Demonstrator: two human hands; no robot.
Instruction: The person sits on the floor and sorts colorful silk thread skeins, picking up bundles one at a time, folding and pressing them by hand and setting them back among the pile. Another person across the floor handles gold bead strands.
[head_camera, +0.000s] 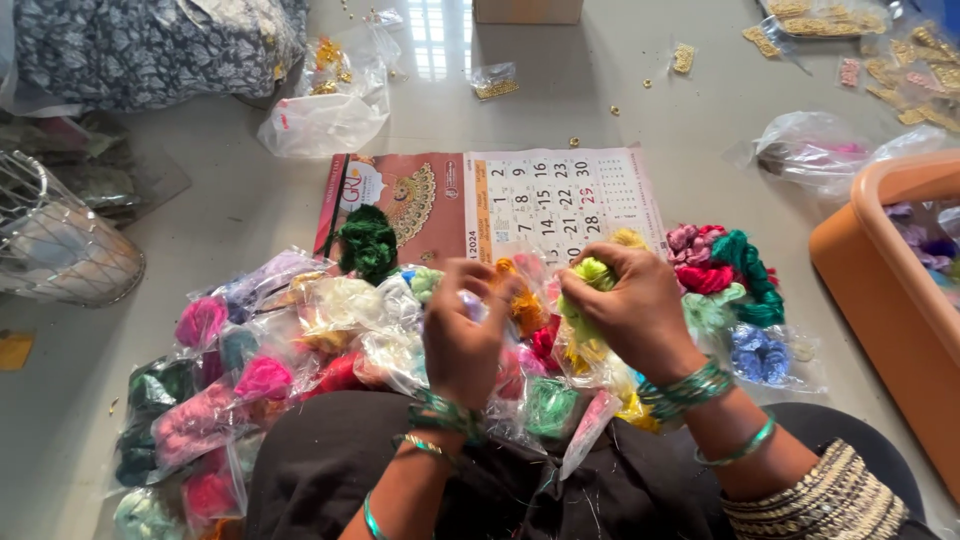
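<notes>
Lime-green thread bundle (592, 275) sits pinched at the top of my right hand (635, 312), poking up between thumb and curled fingers (600, 255), with more of its yellow-green strands hanging down inside a clear plastic packet (585, 355) under my palm. Its long axis runs roughly up and down from where I look, from my fingertips toward my lap. My right hand is the one on it, closed tight around the top of the skein; my left hand (462, 335) lies just beside it to the left, fingers bent inward and closed on something small and pale that I cannot make out, perhaps the edge of another packet. The two hands are near each other but not touching, both held above the heap, wrists bent down, green bangles (690, 390) on each forearm.

Below and to the left spreads a pile of thread packets (250, 370) in pink, dark green, cream and red, lying on the floor and against my black-clad lap. A loose dark green skein (367, 242) rests on a wall calendar (520, 200) laid flat in front of me. To the right of my right hand lie unwrapped skeins (725, 265) in red, pink, teal and blue, and beyond them stands an orange plastic tub (880, 290). A wire basket (60, 240) sits far left, and bags of gold trims (325, 95) lie further off on the floor.
</notes>
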